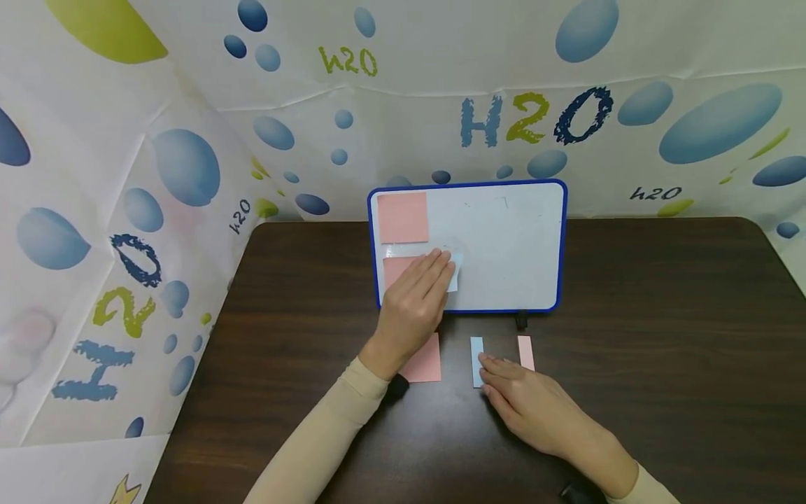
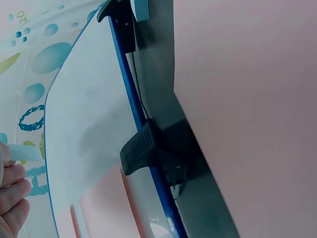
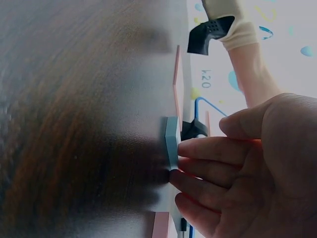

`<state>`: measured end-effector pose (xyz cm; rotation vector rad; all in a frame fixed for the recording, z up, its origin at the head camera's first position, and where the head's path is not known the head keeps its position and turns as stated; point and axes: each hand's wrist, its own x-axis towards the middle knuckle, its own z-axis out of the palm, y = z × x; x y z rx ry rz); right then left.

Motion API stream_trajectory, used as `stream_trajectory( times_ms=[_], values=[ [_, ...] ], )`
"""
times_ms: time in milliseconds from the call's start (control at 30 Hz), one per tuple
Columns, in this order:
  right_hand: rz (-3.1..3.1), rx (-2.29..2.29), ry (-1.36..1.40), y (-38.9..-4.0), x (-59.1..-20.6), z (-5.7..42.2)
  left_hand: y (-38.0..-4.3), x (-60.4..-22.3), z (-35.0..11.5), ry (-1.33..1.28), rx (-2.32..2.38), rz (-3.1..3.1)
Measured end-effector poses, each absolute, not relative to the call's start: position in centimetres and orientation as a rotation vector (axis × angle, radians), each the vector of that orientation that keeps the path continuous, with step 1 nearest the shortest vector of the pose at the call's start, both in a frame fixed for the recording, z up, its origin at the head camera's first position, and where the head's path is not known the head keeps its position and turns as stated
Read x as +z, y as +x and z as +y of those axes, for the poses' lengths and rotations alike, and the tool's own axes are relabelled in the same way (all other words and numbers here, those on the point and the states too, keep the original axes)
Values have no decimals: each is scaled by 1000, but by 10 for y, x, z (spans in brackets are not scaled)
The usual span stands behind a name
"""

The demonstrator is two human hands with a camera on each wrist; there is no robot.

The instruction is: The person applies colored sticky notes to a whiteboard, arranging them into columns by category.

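My left hand [image 1: 412,304] is in front of the lower left part of a blue-framed whiteboard [image 1: 504,245], fingers close together. It holds a light blue sticky note [image 1: 454,273], which juts past the fingers [image 2: 15,193] in the left wrist view; the thumb's grip is mostly hidden. Two pink sticky notes, an upper one [image 1: 403,218] and a lower one [image 1: 395,269] partly behind this hand, are on the board. My right hand [image 1: 535,406] lies low over the table, its fingertips at a light blue sticky pad [image 3: 172,141] and its thumb apart from it.
A narrow pink pad [image 1: 525,352] lies right of the blue one. A larger pink pad [image 1: 425,360] sits under the left forearm. Black clip feet, one of them this clip [image 2: 143,148], grip the board's lower edge. A printed cloth [image 1: 409,140] hangs behind the dark table [image 1: 661,315].
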<state>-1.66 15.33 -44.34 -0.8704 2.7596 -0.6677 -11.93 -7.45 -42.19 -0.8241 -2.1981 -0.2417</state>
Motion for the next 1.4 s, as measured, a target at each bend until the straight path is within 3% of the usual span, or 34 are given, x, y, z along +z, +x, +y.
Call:
stream_trajectory(
  times_ms=[1400],
  values=[
    [2753, -664, -887, -17, -441, 155, -177, -407, -62, -697, -230, -2129]
  ],
)
